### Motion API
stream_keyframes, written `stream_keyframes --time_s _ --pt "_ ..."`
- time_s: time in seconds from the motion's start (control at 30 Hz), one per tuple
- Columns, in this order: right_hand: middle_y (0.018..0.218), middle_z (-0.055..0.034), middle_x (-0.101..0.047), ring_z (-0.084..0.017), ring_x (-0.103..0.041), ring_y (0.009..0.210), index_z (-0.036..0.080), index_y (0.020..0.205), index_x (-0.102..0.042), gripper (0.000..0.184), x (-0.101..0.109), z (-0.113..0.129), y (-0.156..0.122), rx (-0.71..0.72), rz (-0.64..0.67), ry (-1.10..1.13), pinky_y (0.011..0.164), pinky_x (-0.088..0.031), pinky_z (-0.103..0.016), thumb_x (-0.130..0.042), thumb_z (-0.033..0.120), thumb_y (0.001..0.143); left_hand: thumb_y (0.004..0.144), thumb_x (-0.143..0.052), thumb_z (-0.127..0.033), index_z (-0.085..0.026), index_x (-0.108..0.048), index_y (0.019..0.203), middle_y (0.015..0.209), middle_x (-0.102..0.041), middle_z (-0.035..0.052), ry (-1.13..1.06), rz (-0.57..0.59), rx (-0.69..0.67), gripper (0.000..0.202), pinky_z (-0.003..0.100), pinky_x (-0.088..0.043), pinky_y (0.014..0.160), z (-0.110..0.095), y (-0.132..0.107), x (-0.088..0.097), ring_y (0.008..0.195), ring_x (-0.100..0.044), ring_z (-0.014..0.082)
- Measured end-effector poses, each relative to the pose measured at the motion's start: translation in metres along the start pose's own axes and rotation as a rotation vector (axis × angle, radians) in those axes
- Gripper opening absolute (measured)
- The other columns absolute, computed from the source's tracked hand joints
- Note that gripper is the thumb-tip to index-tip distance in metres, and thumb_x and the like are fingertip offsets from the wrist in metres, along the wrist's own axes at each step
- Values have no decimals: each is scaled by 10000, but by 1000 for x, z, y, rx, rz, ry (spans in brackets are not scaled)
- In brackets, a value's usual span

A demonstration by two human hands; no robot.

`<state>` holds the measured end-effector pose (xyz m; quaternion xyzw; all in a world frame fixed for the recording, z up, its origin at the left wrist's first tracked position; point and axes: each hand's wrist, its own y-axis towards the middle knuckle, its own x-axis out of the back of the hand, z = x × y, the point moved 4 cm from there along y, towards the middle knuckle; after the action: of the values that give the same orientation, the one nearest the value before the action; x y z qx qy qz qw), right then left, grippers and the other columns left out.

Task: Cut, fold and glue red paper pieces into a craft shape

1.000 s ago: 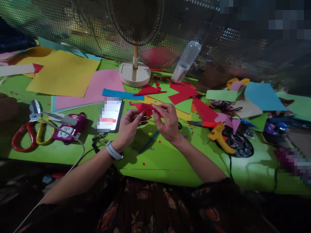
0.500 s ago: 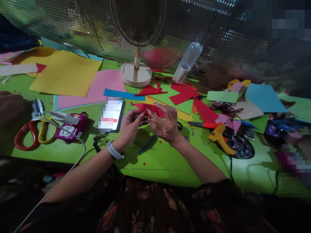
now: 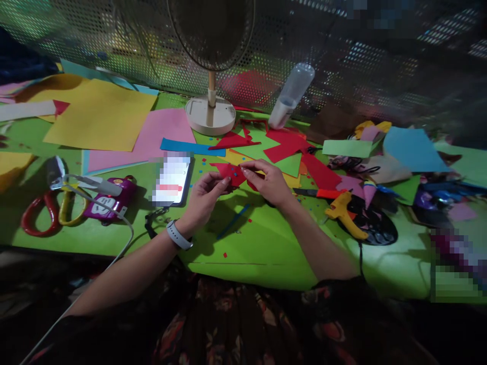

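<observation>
Two bare hands working on a small paper piece above a green counter (image 3: 266, 253). The piece of red paper (image 3: 233, 178), marked with small blue spots, is held clear of the surface between the hands, near the front middle of the counter. Left hand (image 3: 204, 198): the thumb and bent fingers pinch the lower left part of the paper; a pale watch (image 3: 178, 235) encircles the wrist. Right hand (image 3: 266, 178): the thumb and forefinger are pressed together at the paper's right edge; the remaining fingers are partly hidden.

Beneath the hands, a thin blue strip (image 3: 233, 222) lies slantwise. Just beside the left hand rests a phone (image 3: 173, 177) with a lit screen. Farther left lie a purple box (image 3: 112, 198) with a white cable (image 3: 131, 235) and a pair of scissors (image 3: 40, 215) with one red and one yellow handle.

Right of the right hand are a knife (image 3: 330, 194) with an orange handle and a yellow glue gun (image 3: 348, 215), the latter lying partly over a black tray (image 3: 384, 230). Behind the hands, red scraps (image 3: 283, 144) overlap green and yellow paper; beyond them stand a fan (image 3: 210, 116) on a round white base and a tilted clear bottle (image 3: 292, 95).
</observation>
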<state>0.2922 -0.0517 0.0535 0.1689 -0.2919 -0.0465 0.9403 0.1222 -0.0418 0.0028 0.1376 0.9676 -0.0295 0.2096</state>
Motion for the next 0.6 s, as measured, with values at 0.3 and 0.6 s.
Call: stream_keyframes --time_s 0.3,0.6 --pt "850 -34 -707 -161 -632 770 185 855 -698 130 -6 3 -4 -30 -27 50 742 -506 -320 -606 275 836 744 -760 -268 -206 -646 912 902 -691 0 -60 -17 52 212 254 -546 799 4 2 1 822 -665 112" --pt "847 -23 -706 -156 -631 763 208 860 -693 114 -9 9 -7 23 -42 -20 722 -503 -305 -602 277 857 752 -757 -258 -215 -654 918 949 -691 4 -75 -22 42 200 261 -555 797 4 1 1 841 -666 115"
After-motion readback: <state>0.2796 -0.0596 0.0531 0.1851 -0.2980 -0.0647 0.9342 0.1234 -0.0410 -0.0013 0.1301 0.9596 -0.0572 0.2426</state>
